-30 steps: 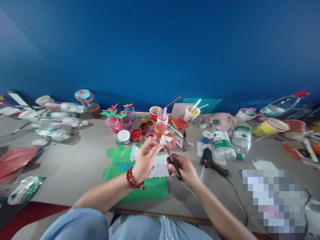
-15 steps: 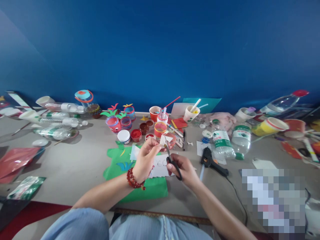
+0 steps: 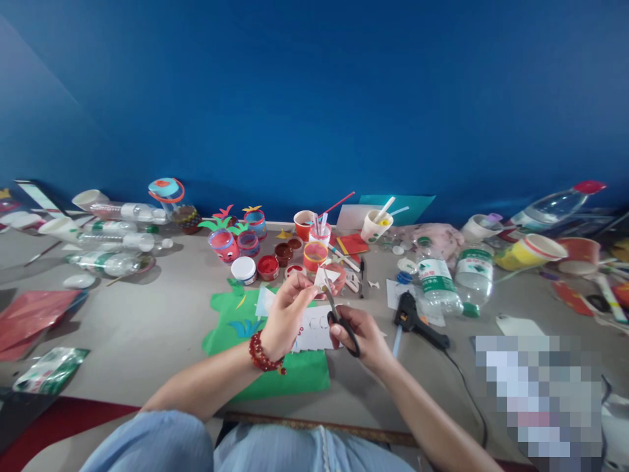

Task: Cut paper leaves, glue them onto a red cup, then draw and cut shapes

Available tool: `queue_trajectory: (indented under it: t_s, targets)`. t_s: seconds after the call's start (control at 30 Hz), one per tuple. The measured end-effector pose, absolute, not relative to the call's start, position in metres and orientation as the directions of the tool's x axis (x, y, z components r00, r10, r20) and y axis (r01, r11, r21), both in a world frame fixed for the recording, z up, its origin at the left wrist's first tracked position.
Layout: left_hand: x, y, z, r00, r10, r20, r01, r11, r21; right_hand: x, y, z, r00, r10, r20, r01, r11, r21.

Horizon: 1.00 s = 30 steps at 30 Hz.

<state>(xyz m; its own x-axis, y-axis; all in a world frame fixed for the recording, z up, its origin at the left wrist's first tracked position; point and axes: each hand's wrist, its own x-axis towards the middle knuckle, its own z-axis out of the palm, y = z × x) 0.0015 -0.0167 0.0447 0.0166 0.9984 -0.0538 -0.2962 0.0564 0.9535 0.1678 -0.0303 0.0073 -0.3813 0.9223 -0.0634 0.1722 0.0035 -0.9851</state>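
My left hand [image 3: 291, 311], with a red bead bracelet at the wrist, pinches a small white piece of paper [image 3: 324, 276]. My right hand [image 3: 364, 333] grips black-handled scissors [image 3: 348, 333], fingers in the loops. The blades point up and away and lie against the white piece; whether they are cutting into it is too small to tell. Below the hands lies a white sheet [image 3: 314, 328] with drawn dark curves, partly hidden by my left hand. It rests on green paper [image 3: 295, 377] that also bears a blue leaf-shaped cutout [image 3: 246, 328].
Paint pots [image 3: 268, 267] and decorated cups [image 3: 223, 244] stand beyond the hands. To the right lie a black glue gun [image 3: 417, 321] with its cord and plastic bottles [image 3: 437, 278]. More bottles [image 3: 111, 262] and a red sheet [image 3: 37, 321] are at left. A blue wall [image 3: 314, 111] rises behind.
Almost nothing differs. The scissors and my right hand have shifted very slightly; both hands keep their holds, and the view has moved a touch.
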Motion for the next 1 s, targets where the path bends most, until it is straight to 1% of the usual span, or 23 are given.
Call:
queue_trajectory:
  t_s: [0.23, 0.37, 0.7, 1.0]
  targets:
    - [0.0, -0.015, 0.039, 0.037, 0.998, -0.042, -0.289, 0.051, 0.956, 0.17, -0.029, 0.009, -0.392, 0.917, -0.08, 0.187, -0.006, -0.982]
    - [-0.001, -0.014, 0.037, 0.047, 0.999, -0.012, -0.275, 0.024, 0.961, 0.173, -0.028, 0.009, -0.396, 0.916, -0.062, 0.215, 0.027, -0.976]
    - [0.0, -0.015, 0.041, 0.062, 0.996, -0.061, -0.272, 0.075, 0.959, 0.174, -0.029, 0.009, -0.4, 0.915, -0.042, 0.232, 0.057, -0.971]
    - [-0.002, -0.013, 0.046, 0.078, 0.996, -0.031, -0.245, 0.049, 0.968, 0.181, -0.027, 0.01, -0.401, 0.915, -0.041, 0.286, 0.083, -0.955]
